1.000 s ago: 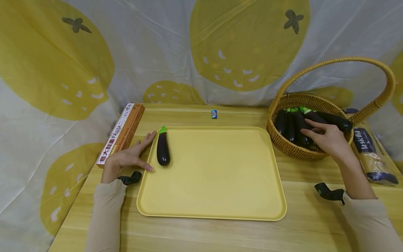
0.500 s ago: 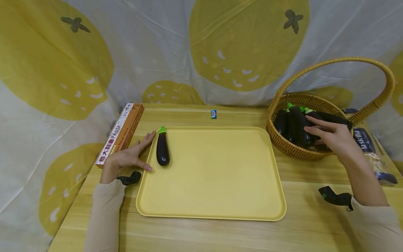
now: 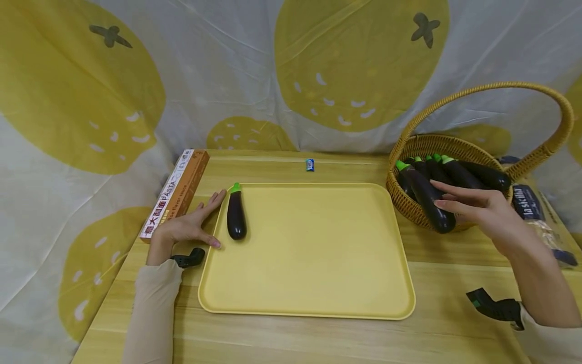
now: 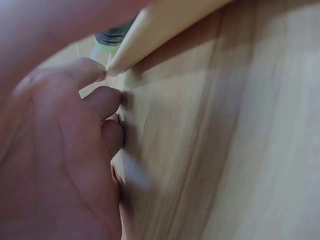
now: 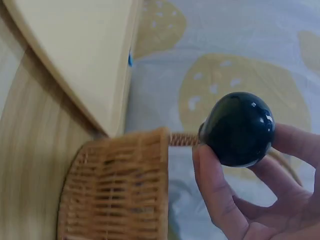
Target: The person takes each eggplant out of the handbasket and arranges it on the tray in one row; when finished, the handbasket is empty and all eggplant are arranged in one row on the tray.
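Yellow tray (image 3: 309, 273) nearest. Left hand (image 3: 191, 223) at its nine-to-ten o'clock edge, fingers spread, touching rim. One eggplant (image 3: 236, 216) on tray, ten o'clock. Right hand (image 3: 488, 210), near three o'clock, pinches second eggplant (image 3: 423, 194), tilted, cap toward eleven, over rim of wicker basket (image 5: 117, 187); other eggplants (image 3: 461, 174) inside. Blue packet (image 3: 310, 165) beyond, twelve o'clock.
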`<move>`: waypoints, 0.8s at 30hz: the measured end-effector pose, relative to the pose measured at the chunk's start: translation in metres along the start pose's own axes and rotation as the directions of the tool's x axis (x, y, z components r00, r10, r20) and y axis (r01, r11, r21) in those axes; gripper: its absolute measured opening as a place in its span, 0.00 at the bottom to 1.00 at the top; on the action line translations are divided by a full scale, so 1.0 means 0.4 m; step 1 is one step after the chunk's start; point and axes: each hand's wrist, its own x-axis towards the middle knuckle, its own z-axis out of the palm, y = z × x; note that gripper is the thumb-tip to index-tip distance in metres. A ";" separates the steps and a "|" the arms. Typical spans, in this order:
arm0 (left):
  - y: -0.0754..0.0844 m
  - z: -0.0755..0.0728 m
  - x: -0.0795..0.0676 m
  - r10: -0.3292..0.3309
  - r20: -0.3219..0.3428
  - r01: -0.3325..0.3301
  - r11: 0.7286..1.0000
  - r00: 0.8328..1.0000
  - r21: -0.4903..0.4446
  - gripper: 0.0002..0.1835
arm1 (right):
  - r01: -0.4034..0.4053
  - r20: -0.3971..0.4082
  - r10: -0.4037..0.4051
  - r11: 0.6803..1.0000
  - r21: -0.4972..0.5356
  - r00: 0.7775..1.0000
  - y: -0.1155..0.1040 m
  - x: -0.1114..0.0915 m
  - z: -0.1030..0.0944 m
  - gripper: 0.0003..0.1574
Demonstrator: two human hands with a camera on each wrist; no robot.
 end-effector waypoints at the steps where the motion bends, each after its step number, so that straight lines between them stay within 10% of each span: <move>1: 0.000 0.000 -0.001 0.002 -0.001 -0.002 1.000 1.000 0.000 0.76 | 0.017 0.005 -0.017 1.000 0.009 1.000 -0.009 -0.001 0.010 0.30; 24: -0.006 -0.003 0.002 0.003 0.008 -0.003 1.000 1.000 0.004 0.76 | -0.001 0.233 -0.056 0.972 0.236 0.971 -0.307 0.222 0.530 0.33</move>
